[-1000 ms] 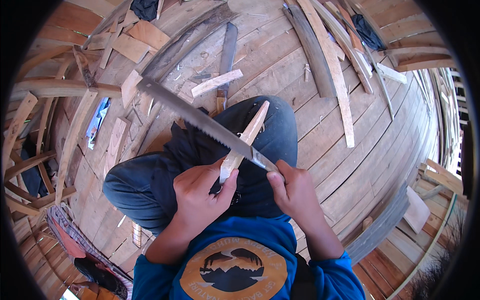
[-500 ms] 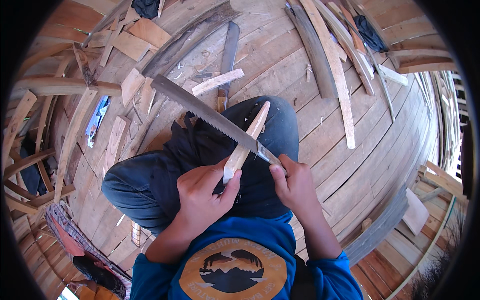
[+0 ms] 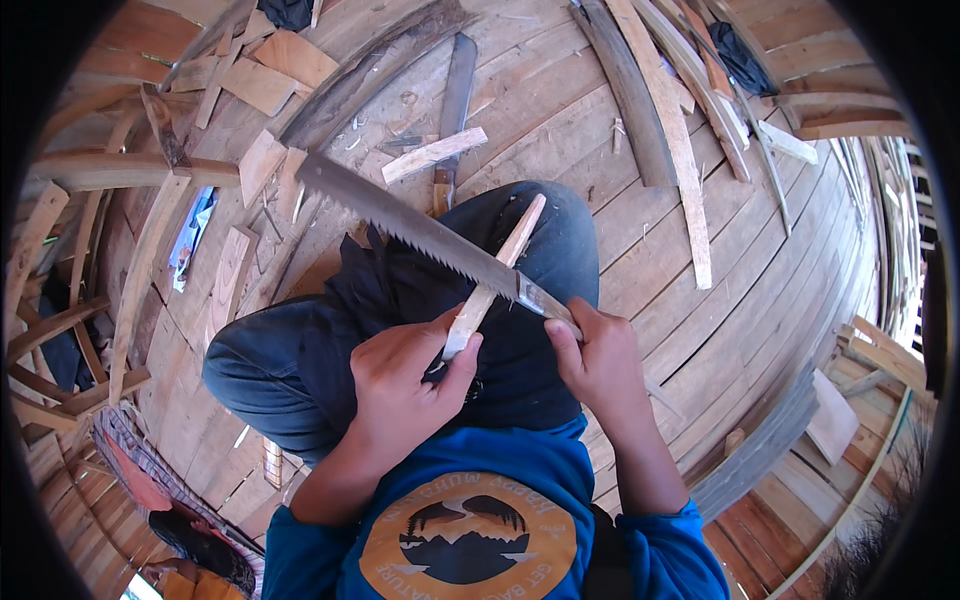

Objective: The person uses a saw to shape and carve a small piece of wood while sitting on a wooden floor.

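Observation:
My left hand [image 3: 410, 378] is closed around the near end of a tapered wooden stick [image 3: 515, 243], its narrow tip pointing up and away over my lap. In my right hand [image 3: 600, 362] is the handle of a handsaw [image 3: 405, 222]. The saw's long dark blade reaches out to the left and crosses over the stick near the handle end. Its teeth face down and to the left, toward my left hand. Whether the blade presses into the wood I cannot tell. My crossed legs, in dark jeans, lie beneath both.
Beyond my knee a machete [image 3: 458, 95] lies on the plank floor, a pale wood strip [image 3: 435, 155] across it. Long boards [image 3: 665, 150] lie at the far right, wood offcuts [image 3: 258, 86] at the far left. Curved timbers [image 3: 148, 265] stand left; a grey plank [image 3: 755, 455] lies near right.
My right hand has shifted slightly away and to the right, and the saw's position across the stick has changed a little. My left hand keeps its grip on the stick.

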A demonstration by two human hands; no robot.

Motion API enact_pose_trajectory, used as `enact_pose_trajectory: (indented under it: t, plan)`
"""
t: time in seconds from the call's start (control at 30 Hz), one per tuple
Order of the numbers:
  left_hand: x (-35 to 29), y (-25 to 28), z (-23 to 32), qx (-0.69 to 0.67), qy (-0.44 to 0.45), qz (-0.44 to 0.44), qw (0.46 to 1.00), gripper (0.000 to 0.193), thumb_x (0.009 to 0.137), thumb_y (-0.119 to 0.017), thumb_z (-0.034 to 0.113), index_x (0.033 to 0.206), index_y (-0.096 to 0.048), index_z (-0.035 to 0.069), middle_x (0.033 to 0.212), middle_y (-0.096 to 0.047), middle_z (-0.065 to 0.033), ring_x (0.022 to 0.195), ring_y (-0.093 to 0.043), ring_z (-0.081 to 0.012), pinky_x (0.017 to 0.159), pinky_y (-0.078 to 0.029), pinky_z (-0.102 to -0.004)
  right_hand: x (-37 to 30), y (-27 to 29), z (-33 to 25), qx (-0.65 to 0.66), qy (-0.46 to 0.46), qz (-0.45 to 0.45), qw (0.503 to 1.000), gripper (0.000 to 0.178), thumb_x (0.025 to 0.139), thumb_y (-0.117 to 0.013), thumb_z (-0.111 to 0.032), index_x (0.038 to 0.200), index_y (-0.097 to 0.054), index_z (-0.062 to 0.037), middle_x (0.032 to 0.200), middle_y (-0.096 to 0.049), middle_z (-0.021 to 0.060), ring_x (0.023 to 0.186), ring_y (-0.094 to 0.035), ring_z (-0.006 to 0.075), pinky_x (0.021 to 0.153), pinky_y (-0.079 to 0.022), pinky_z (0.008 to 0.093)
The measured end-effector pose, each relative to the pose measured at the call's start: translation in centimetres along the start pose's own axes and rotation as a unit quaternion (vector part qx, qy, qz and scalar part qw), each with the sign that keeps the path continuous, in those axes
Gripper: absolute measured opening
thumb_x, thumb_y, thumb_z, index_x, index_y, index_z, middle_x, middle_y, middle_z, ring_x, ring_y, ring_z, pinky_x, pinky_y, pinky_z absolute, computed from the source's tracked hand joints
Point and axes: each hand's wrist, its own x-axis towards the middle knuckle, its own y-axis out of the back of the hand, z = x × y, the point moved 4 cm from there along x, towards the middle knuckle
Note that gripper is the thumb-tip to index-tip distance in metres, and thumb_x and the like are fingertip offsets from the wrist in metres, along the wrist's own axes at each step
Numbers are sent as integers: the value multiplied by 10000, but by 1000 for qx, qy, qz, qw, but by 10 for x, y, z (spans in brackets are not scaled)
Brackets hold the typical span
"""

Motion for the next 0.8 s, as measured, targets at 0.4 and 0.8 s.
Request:
enact_pose_trajectory:
  t: [0.4,0.8]
  plan:
    - [0,-2,6,12,-36,2,999,165,752,-757,42,882,-682,-27,705,-677,-124,556,-649,-243,511,-488,-305,0,-3,11,-18,-8,1,1000,451,925,-593,-453,775,-546,-31,598,-574,198,585,-611,403,520,-475,462]
    - [-2,4,0,17,-45,5,999,192,751,-760,37,926,-705,-19,696,-669,-127,552,-645,-249,510,-488,-305,-23,4,-24,0,45,-22,999,455,924,-599,-449,751,-535,-33,632,-585,200,620,-618,411,537,-472,483]
